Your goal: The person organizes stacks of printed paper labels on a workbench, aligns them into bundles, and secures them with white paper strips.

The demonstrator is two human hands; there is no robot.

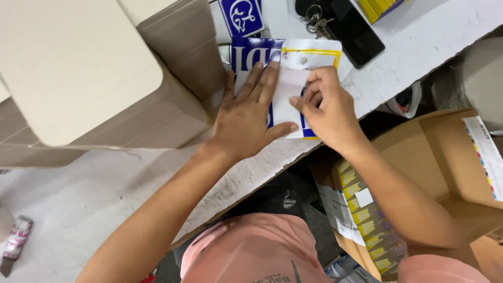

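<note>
Two hands | left hand (246,118) flat, hiding blue packet (251,55) | right hand (325,105) pinching white card (293,84)

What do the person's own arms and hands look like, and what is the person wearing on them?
Both hands, the left hand and the right hand, are bare: no gloves, rings, or watch are visible. The forearms are uncovered too, with no sleeves reaching them. The person wears a salmon-pink short-sleeved shirt with small dark print near its lower edge.
</note>
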